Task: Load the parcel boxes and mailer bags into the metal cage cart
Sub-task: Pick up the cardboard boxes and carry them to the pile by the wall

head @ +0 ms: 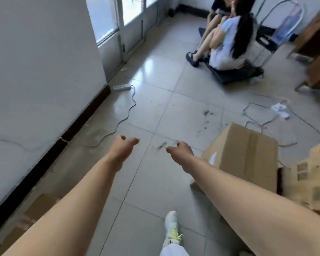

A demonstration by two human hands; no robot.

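Both hands empty, right hand beside cardboard box

- Open tiled floor straight ahead, crossed only by a thin cable.
- Blocked at right by a cardboard box and stacked cartons.
- Walled off at left.
- Farther ahead, seated people on a flat trolley.

2 hands, 2 cardboard boxes, 2 power strips, 2 seated people.
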